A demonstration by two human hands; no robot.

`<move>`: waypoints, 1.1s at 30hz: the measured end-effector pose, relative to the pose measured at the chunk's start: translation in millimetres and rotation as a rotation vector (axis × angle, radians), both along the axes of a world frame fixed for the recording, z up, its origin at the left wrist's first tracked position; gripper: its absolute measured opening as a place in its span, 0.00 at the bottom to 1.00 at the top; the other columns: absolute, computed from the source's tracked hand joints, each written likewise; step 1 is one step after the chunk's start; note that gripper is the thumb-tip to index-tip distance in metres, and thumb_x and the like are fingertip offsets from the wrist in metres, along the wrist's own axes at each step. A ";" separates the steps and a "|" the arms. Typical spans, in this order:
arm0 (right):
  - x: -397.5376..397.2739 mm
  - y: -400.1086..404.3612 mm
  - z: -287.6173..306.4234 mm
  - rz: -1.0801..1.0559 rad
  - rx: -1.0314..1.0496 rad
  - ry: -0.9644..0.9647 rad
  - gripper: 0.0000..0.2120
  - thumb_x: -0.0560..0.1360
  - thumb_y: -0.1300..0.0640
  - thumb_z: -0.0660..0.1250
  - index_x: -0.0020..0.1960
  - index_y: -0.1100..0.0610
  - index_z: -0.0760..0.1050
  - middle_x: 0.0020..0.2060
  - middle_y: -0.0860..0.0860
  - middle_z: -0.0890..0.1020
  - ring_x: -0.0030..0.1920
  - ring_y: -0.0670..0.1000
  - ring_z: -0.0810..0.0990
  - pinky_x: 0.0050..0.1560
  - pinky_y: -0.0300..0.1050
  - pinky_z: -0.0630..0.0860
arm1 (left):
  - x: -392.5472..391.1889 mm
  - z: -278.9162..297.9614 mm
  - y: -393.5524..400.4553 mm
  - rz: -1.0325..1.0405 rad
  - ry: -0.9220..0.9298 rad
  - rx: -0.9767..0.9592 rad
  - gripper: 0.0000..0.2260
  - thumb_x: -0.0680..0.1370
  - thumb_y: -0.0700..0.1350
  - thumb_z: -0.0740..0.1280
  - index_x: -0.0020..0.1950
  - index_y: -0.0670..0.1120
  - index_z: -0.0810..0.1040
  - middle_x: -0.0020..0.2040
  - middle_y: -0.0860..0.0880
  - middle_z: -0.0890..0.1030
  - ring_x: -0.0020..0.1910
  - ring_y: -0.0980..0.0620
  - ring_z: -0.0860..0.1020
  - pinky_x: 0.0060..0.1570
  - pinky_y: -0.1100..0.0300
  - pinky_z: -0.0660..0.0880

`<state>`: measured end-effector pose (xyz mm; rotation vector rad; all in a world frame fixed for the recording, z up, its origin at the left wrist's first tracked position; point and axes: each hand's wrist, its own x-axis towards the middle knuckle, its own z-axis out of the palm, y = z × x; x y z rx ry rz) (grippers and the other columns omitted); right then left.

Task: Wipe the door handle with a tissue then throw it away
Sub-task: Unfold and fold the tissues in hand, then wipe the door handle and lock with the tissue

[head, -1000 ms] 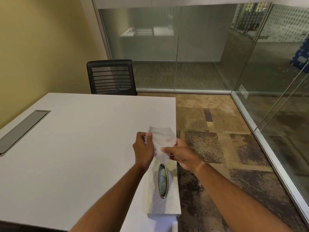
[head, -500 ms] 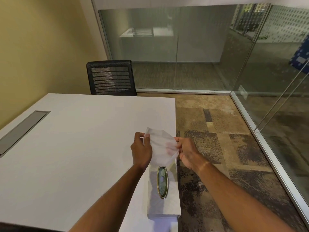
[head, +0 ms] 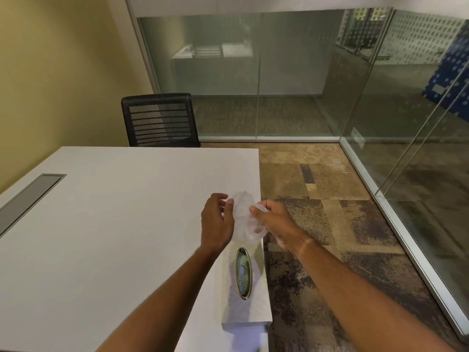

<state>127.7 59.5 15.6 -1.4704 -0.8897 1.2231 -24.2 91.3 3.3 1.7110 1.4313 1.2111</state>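
Fingers of the right hand [head: 272, 221] pinch the tissue [head: 245, 217] at its right side, thumb and forefinger closed on the thin sheet. The left hand [head: 215, 222] sits just beside the tissue's left edge with its fingers [head: 229, 204] loosely spread; whether they touch the sheet is hard to tell through the blur. Both hands hang slightly below the middle of the frame, over the right edge of the white table [head: 101, 224].

Directly below the hands a white tissue box [head: 256, 301] with a gold-rimmed oval opening lies along that table edge. A black mesh chair [head: 160, 120] stands behind the table's far side, left of centre. A grey cable slot [head: 28, 196] is set into the tabletop at the far left.

Right of the table, patterned carpet [head: 330, 212] lies open up to the glass partition [head: 253, 72], whose metal floor rail runs along the right. The crumpled, translucent tissue hangs between the two hands, above the box.
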 end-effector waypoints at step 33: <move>209.0 -249.5 78.9 -1.091 0.304 -0.385 0.03 0.72 0.56 0.69 0.43 0.49 0.81 0.39 0.48 0.85 0.41 0.49 0.84 0.41 0.48 0.81 | 268.4 63.0 -125.3 -0.781 0.503 0.671 0.34 0.79 0.58 0.51 0.80 0.43 0.46 0.81 0.44 0.45 0.79 0.52 0.39 0.78 0.51 0.43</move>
